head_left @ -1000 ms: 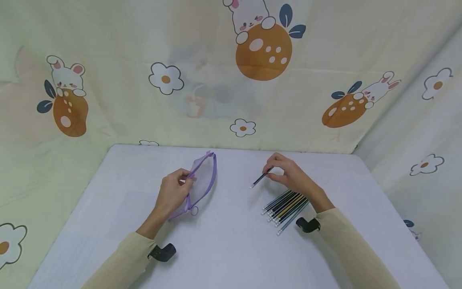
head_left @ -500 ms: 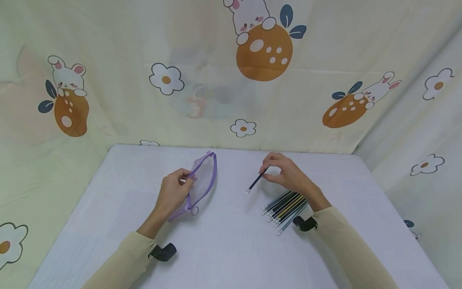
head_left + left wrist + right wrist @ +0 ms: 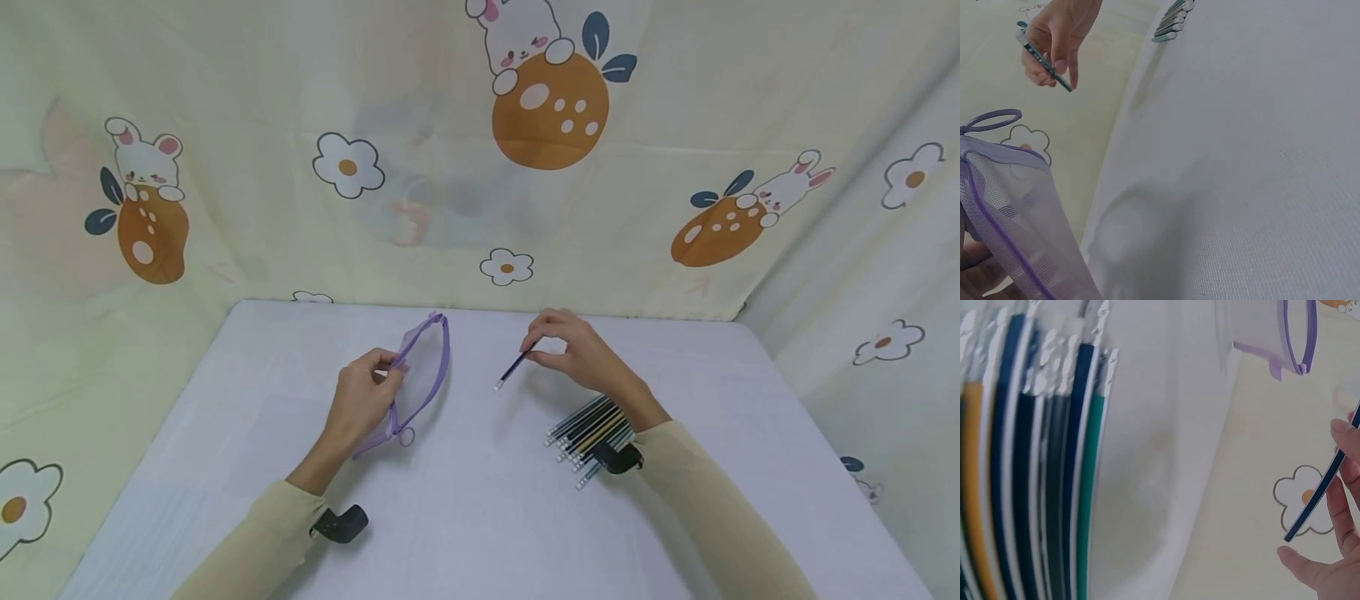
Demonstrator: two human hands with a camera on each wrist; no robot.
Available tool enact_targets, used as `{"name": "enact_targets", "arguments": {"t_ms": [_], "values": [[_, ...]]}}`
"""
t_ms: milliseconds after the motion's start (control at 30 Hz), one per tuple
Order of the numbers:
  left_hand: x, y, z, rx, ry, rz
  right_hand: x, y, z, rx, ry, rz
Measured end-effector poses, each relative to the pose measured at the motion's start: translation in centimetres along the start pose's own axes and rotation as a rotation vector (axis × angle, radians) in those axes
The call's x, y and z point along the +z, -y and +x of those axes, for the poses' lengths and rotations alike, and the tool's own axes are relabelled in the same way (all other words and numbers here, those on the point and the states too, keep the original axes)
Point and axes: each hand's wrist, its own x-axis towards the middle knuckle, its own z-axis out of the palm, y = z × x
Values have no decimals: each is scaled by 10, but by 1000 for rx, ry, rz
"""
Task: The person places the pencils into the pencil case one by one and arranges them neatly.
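My left hand (image 3: 365,396) pinches the edge of a purple mesh zip pouch (image 3: 438,367), whose mouth gapes toward the right. In the left wrist view the pouch's translucent mesh (image 3: 1029,212) and purple zip edge show up close. Between thumb and fingers, my right hand (image 3: 577,354) holds a dark pencil (image 3: 513,369) above the table, its white eraser end pointing down and left. That same pencil (image 3: 1319,490) looks dark blue in the right wrist view. Below the right forearm lies a bunch of pencils (image 3: 588,429) in several colours, partly covered by the wrist camera.
A white table (image 3: 465,517) bears everything. Behind it hangs a cream curtain (image 3: 420,83) printed with rabbits and flowers, and another stretch closes the right side. A small purple ring loop (image 3: 407,437) hangs at the pouch's near end.
My right hand has carried the pencil leftward, closer to the pouch. The left hand and pouch have stayed almost still, and the pencil bunch lies where it was.
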Motion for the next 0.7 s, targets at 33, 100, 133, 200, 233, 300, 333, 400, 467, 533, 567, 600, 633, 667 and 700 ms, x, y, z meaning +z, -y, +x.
{"name": "enact_targets", "arguments": {"t_ms": [33, 100, 133, 200, 233, 300, 333, 400, 467, 533, 567, 600, 633, 667, 700], "values": [[0, 0, 0, -2, 1, -3, 1, 1, 1, -4, -2, 1], [0, 1, 0, -8, 5, -13, 3, 1, 3, -12, -6, 3], [0, 1, 1, -13, 9, -20, 5, 1, 5, -17, -9, 0], [-1, 2, 1, -21, 15, -34, 7, 2, 7, -20, -11, -12], [-1, 2, 1, -25, 19, -40, 8, 3, 9, -20, -12, -18], [-2, 2, 1, -34, 24, -51, 11, 5, 12, -24, -10, -36], [-2, 2, 1, -36, 25, -53, 13, 5, 14, -30, -11, -45], [-3, 2, 1, -40, 26, -52, 16, 7, 18, -39, -11, -55], [-3, 1, 1, -41, 28, -49, 20, 10, 23, -63, -16, -58], [-3, 2, 1, -37, 31, -41, 24, 12, 28, -89, -27, -68], [-3, 2, 1, -36, 30, -37, 26, 13, 31, -103, -34, -73], [-2, 2, 1, -35, 29, -33, 28, 15, 33, -120, -42, -79], [-2, 1, 1, -33, 25, -28, 30, 17, 36, -132, -50, -89], [-1, 1, 1, -31, 22, -24, 32, 19, 38, -143, -56, -97], [-1, 1, 1, -29, 20, -19, 34, 21, 41, -157, -64, -109]]}}
